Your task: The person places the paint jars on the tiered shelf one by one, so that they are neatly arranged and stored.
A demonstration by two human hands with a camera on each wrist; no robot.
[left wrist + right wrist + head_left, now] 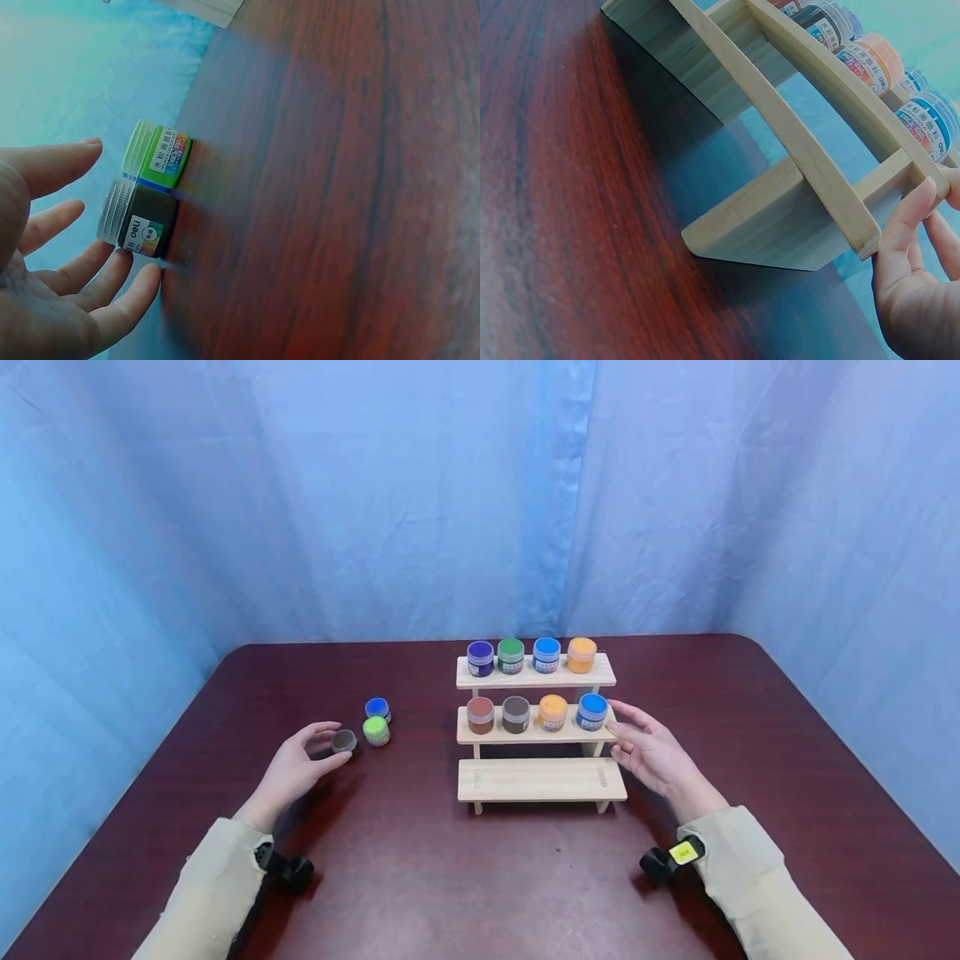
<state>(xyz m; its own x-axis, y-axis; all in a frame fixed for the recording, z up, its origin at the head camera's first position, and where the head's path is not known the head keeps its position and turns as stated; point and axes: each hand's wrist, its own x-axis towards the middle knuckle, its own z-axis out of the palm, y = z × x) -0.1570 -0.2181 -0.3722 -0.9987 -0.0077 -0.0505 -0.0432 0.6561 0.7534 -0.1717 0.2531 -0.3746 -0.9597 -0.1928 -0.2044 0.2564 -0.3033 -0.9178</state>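
Observation:
My left hand (303, 766) is spread around a dark brown paint jar (344, 742) on the table. In the left wrist view the thumb stands apart from this jar (142, 221), while the fingertips are close to its lower side. A light green paint jar (377, 731) and a blue-lidded jar (377, 708) stand just beyond it. My right hand (652, 752) grips the right end of the middle step of a three-step wooden stand (540, 779), thumb in front and fingers behind. Near those fingers is a blue paint jar (592, 712) on that step.
The top step holds purple, green, blue and orange jars (581, 656). On the middle step are also a reddish-brown jar (481, 715), a dark brown jar (516, 714) and an orange jar (552, 712). Blue curtains (420, 510) surround the dark red table (480, 877).

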